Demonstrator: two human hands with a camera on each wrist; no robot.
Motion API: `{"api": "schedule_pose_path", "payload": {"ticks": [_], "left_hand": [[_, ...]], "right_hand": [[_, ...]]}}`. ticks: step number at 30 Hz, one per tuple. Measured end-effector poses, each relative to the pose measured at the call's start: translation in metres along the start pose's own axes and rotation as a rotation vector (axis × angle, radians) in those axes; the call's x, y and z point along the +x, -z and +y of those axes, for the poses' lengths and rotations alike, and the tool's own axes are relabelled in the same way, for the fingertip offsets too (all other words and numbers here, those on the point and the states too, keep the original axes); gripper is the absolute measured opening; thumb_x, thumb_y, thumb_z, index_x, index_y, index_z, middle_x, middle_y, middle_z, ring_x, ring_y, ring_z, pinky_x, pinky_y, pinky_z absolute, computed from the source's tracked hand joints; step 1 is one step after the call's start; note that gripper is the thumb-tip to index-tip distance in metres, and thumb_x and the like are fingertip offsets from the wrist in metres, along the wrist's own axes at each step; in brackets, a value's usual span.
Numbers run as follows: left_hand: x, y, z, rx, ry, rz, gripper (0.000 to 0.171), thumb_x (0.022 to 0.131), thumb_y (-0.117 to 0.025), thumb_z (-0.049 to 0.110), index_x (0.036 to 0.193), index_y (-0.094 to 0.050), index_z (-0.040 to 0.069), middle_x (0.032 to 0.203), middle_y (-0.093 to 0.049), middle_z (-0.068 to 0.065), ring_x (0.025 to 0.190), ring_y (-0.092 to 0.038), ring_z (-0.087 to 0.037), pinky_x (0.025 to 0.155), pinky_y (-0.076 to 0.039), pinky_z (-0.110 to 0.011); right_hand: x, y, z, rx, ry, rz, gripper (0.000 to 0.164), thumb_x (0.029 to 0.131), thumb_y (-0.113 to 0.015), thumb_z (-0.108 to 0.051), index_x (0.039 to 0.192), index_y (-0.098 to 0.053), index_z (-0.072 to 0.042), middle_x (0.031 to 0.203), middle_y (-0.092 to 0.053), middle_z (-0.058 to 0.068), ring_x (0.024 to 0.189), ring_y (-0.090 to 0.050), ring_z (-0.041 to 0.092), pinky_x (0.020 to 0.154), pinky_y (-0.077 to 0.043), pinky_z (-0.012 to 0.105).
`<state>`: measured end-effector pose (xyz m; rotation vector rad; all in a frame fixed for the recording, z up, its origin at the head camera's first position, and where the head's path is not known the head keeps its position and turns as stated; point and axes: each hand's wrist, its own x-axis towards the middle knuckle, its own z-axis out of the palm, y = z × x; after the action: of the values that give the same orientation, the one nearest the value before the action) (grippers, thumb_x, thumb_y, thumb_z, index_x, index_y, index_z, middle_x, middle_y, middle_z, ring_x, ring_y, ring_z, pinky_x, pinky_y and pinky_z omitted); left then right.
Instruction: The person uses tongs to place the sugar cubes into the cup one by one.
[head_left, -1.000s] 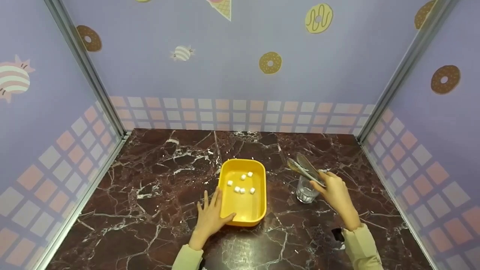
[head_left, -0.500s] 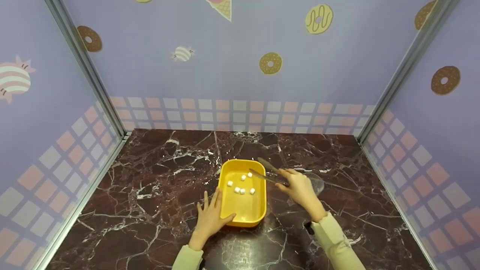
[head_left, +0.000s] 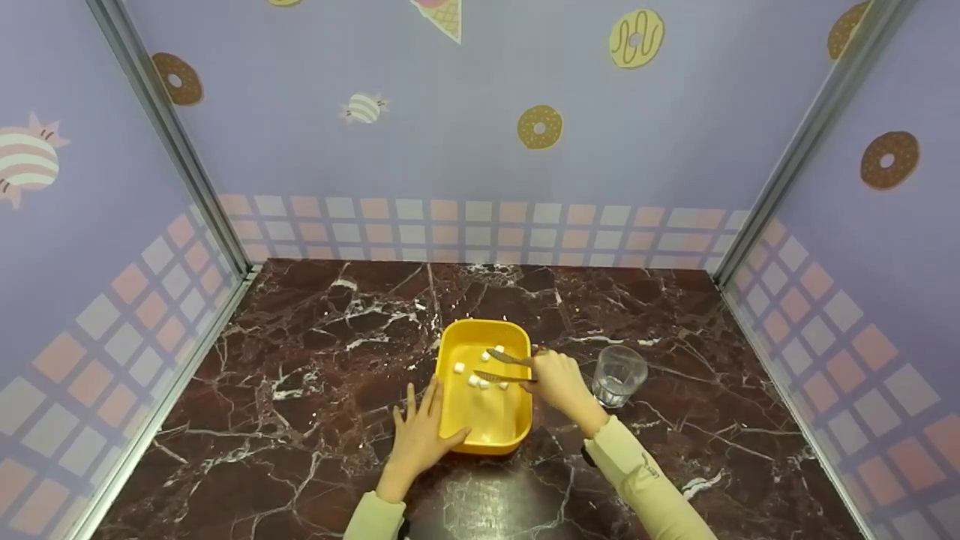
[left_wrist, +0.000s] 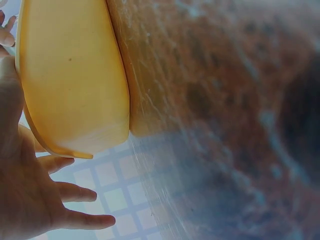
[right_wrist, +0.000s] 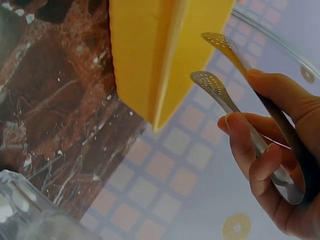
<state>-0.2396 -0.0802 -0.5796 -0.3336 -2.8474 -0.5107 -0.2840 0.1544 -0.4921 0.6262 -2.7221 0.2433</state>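
Note:
A yellow rectangular container (head_left: 484,421) stands on the dark marbled table with several small white cubes (head_left: 459,368) inside. My left hand (head_left: 416,441) rests against its left side and near corner, fingers straight and spread; the left wrist view shows these fingers (left_wrist: 82,192) beyond the container's end. In my right hand (head_left: 562,384) I hold metal tongs (right_wrist: 212,84) with perforated tips. Their two arms stand apart, nothing between the tips in the right wrist view. From the head view the tongs reach over the right rim and overlap some cubes.
A clear drinking glass (head_left: 621,373) stands right of the container, behind my right forearm. The marbled table (head_left: 315,420) is bordered by lilac walls (head_left: 450,135) with sweets printed on them, joined by metal corner posts.
My right hand has carried the tongs leftward from above the glass to over the container, and the glass now shows fully. My left hand and the container have stayed put.

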Motion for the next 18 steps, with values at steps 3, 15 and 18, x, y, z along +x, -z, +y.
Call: {"api": "schedule_pose_path", "payload": {"ticks": [3,15,18], "left_hand": [[0.000,0.000,0.000,-0.014,0.000,0.005,0.092,0.073,-0.054,0.063,0.140,-0.027,0.006,0.146,-0.028,-0.010,0.130,-0.020,-0.048,0.092,-0.025,-0.070],[0.000,-0.003,-0.001,-0.022,-0.007,0.018,0.091,0.074,-0.054,0.062,0.140,-0.028,0.006,0.146,-0.028,-0.009,0.130,-0.020,-0.048,0.091,-0.025,-0.071],[0.000,-0.002,-0.001,-0.022,-0.003,0.014,0.091,0.074,-0.055,0.062,0.140,-0.027,0.006,0.146,-0.028,-0.009,0.130,-0.020,-0.048,0.092,-0.024,-0.071]], "right_hand": [[0.000,-0.005,-0.003,-0.040,0.010,-0.017,0.017,0.063,-0.076,-0.026,0.074,-0.069,-0.014,0.062,-0.062,0.004,0.052,-0.057,0.026,0.041,-0.042,0.038],[0.000,-0.021,-0.014,-0.085,0.036,-0.031,0.020,0.061,-0.078,-0.024,0.062,-0.064,-0.010,0.059,-0.062,0.006,0.050,-0.057,0.026,0.040,-0.041,0.038],[0.000,-0.024,-0.016,-0.096,0.032,-0.025,0.021,0.061,-0.078,-0.024,0.059,-0.063,-0.010,0.058,-0.061,0.007,0.049,-0.056,0.026,0.040,-0.042,0.038]]}}
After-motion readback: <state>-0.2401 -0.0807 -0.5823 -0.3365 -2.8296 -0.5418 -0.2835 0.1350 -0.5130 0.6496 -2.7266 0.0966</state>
